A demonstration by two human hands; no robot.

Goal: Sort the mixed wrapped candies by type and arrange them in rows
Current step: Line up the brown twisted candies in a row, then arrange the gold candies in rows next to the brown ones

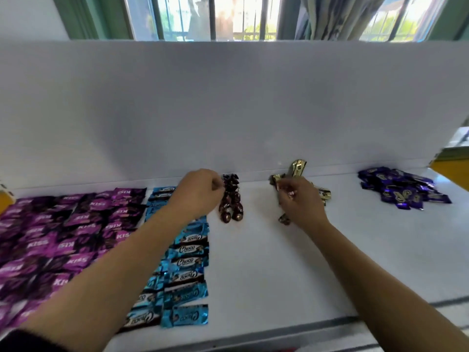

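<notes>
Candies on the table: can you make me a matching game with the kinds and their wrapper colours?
Column one:
1. KISS candies
2. Choco candies
3. Twisted candies by the left hand
4. Candies under the right hand

Column two:
A. gold
B. purple
C. dark brown
D. light blue

Pairs: 1-B, 2-D, 3-C, 4-A

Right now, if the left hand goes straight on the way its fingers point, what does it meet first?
Probably the dark red twist-wrapped candies: the left hand points right, fingertips almost at that row. Whether they touch already is unclear.
</notes>
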